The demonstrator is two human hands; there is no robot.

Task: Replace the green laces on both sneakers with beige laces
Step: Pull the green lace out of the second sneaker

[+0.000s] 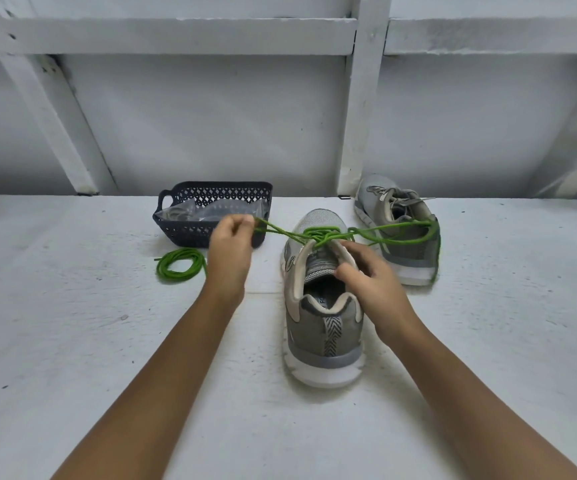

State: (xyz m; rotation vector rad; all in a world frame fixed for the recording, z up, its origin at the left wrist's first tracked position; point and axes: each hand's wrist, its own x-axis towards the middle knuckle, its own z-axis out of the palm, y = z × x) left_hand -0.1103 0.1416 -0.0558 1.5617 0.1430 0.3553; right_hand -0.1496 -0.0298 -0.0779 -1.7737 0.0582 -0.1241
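Left hand (230,251) is raised above the white table (72,341), fingers curled, pinching two strands of the green lace (280,232) at the fingertips and holding them taut up and to the left. Right hand (372,277) grips the near sneaker (321,327) at the right edge of its opening, thumb on the tongue side and fingers curled over the collar. Near sneaker is upright at centre, heel toward the camera, toe pointing away. The green lace is bunched in loose loops over its upper eyelets, and the rest trails right across the far sneaker (401,237) and hangs down past that shoe's heel. Far sneaker sits behind and to the right of the near one, close but not touching, angled, with beige laces (380,195) already in its eyelets. A second green lace (179,266) lies coiled on the table left of the left wrist, just in front of the dark basket (183,233). Basket holds a clear plastic bag (211,213); contents of the bag can't be made out. White wall with framing is behind the table.
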